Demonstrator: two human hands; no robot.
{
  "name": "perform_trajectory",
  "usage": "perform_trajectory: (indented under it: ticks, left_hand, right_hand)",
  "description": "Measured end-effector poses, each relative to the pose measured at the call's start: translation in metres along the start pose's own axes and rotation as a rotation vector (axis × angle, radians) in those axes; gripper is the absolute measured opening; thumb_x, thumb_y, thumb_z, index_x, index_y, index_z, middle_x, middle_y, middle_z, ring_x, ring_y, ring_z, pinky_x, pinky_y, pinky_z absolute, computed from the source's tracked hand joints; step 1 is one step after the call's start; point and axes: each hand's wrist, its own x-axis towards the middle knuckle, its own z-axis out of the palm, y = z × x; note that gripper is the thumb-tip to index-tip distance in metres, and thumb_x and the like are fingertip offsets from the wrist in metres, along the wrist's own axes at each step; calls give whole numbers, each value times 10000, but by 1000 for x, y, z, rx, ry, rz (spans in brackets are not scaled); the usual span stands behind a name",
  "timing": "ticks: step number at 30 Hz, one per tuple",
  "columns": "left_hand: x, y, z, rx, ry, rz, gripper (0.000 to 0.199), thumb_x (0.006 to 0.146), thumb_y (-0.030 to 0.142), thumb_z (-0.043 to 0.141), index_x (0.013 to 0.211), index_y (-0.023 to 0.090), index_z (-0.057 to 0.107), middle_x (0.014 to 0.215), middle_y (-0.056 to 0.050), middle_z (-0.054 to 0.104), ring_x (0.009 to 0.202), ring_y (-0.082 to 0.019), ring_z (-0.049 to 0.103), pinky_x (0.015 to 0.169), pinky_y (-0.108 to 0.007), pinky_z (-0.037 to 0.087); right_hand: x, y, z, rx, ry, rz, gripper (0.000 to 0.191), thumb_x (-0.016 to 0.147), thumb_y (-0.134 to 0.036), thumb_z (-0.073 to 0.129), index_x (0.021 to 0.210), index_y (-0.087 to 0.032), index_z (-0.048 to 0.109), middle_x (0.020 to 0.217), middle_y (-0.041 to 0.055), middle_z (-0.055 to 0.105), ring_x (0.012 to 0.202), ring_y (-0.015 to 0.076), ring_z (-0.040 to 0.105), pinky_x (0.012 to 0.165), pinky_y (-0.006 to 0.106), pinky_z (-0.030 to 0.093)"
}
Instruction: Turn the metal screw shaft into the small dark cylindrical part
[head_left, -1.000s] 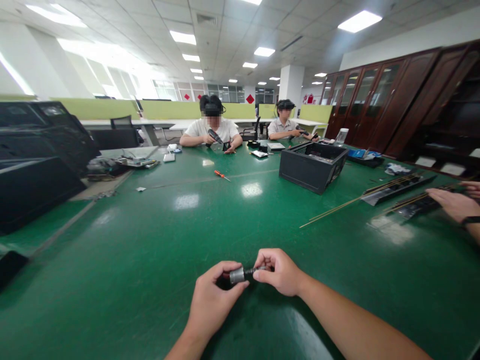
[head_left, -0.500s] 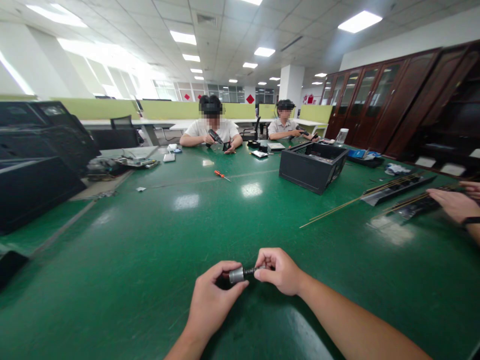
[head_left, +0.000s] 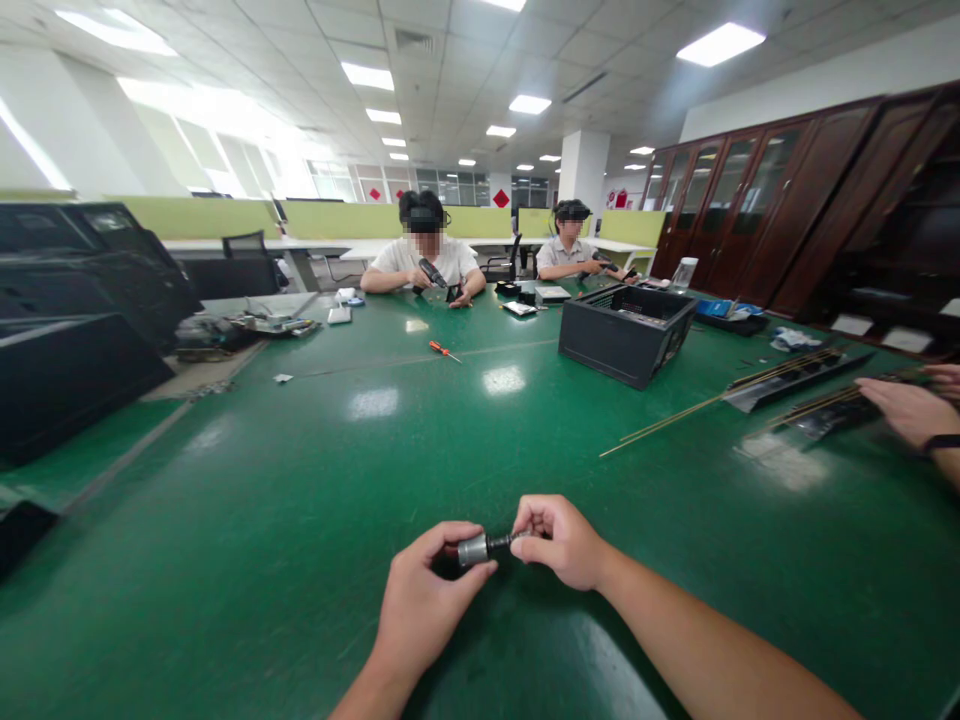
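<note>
A silvery cylinder (head_left: 472, 550) with a dark, narrow shaft (head_left: 498, 543), seemingly metal, is held above the green table (head_left: 322, 480), its body pinched by the left hand (head_left: 426, 590), its shaft end by the right fingertips (head_left: 520, 546).

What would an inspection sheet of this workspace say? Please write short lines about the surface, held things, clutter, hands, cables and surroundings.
Surface: green tabletop, glossy, with light reflections.
Held things: silver cylinder with dark shaft.
Clutter: orange screwdriver, open black case, parts pile on the left.
Hands: left hand grips the cylinder; right hand pinches the shaft.
Cables: possible wires in the pile, too small to confirm.
Surroundings: two people opposite; another person's hand far right.
</note>
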Motion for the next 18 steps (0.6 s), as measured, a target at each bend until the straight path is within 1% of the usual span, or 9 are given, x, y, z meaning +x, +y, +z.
perform_trajectory:
  ticks: [9, 14, 18]
  left_hand:
    - [1, 3, -1, 4, 22, 12, 266, 684, 331, 753, 918, 208, 718, 906, -41, 736, 836, -240, 688, 796, -352, 536]
    - [0, 5, -1, 10, 27, 25, 256, 686, 325, 750, 913, 210, 720, 898, -40, 736, 828, -239, 690, 788, -351, 541]
    - [0, 2, -1, 15, 19, 24, 264, 691, 332, 753, 920, 207, 717, 910, -46, 733, 840, -241, 687, 800, -357, 537]
  right_hand:
    - [0, -1, -1, 29, -3, 23, 143, 726, -210, 700, 744, -164, 567, 576, -39, 570, 492, 85, 436, 488, 208, 324]
    - [0, -1, -2, 19, 2, 28, 149, 725, -225, 704, 738, -168, 567, 563, -43, 556, 490, 85, 432, 486, 206, 324]
    - [-1, -1, -2, 23, 9, 17, 142, 718, -209, 700, 733, -165, 566, 564, -43, 546, 500, 84, 428, 495, 207, 317]
